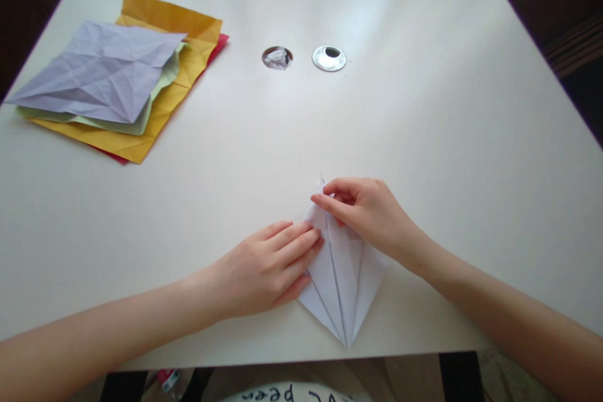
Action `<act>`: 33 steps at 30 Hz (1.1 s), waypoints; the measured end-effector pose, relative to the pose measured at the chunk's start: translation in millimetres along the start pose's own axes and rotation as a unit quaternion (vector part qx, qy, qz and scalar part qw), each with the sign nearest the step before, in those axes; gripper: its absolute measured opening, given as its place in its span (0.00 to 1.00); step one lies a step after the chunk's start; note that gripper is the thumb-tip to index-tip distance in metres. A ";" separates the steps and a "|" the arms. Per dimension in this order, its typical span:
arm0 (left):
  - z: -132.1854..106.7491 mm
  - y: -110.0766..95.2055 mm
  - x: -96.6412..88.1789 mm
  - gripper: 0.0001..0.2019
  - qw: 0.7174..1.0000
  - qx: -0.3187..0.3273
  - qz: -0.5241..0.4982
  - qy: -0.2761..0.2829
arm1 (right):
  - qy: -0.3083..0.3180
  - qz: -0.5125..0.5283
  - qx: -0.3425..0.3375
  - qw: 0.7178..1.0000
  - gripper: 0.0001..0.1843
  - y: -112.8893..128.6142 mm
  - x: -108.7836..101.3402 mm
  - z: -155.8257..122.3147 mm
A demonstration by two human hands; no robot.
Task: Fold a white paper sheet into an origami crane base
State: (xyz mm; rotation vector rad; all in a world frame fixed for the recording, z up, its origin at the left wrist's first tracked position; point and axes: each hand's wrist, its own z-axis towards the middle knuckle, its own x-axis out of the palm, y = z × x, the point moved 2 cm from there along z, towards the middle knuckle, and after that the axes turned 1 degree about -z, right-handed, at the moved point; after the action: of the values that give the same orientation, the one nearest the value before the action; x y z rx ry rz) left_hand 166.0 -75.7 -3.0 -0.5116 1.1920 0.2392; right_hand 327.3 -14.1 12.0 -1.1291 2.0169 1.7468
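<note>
The left hand (268,267) rests with fingers extended, ungrasping, on the left side of the folded paper (346,270), while the right hand (370,207) pinches it near its upper tip.

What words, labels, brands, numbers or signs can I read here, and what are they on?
Dark lettering on the shirt: cut off, too unclear to read surely.
Red item below the table: any print too small, blurred.
White paper, stacked sheets: no writing visible.
</note>
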 end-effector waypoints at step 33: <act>0.0 2.0 2.4 0.12 1.000 -0.008 -0.014 0.016 | 0.002 -0.005 -0.004 1.000 0.08 -12.2 -3.2 6.8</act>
State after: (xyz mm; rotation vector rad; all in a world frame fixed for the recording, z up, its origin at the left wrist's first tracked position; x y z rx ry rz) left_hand 166.0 -74.1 -5.7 -0.5475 1.2141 0.2174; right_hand 335.8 -6.5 3.3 -1.1447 2.0058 1.7512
